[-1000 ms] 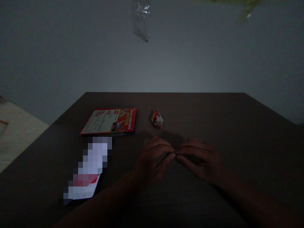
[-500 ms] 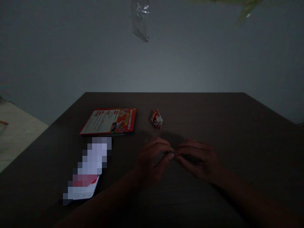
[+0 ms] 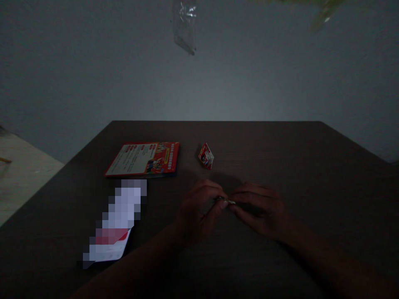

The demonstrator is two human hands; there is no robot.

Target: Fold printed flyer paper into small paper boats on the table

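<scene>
Over the table's middle, my left hand [image 3: 199,207] is closed, with thumb and forefinger pinching a small thin piece [image 3: 231,202]. Its pale tip shows, but dim light and my fingers hide what kind of thing it is. Close on the right, my right hand [image 3: 264,207] has its fingertips and thumb drawn together around that tip. Just beyond the hands, a small folded red-and-white printed paper [image 3: 206,157] stands on the table.
On the left of the dark wooden table [image 3: 264,145] lies a red-and-white printed booklet [image 3: 134,160]. Nearer me is a phone-like flat object [image 3: 115,251], mostly blurred out. A clear plastic bag [image 3: 184,29] hangs on the wall behind.
More of the thin piece's pale tip shows between my fingertips, as the right fingertips have shifted slightly. The paper and booklet stay put.
</scene>
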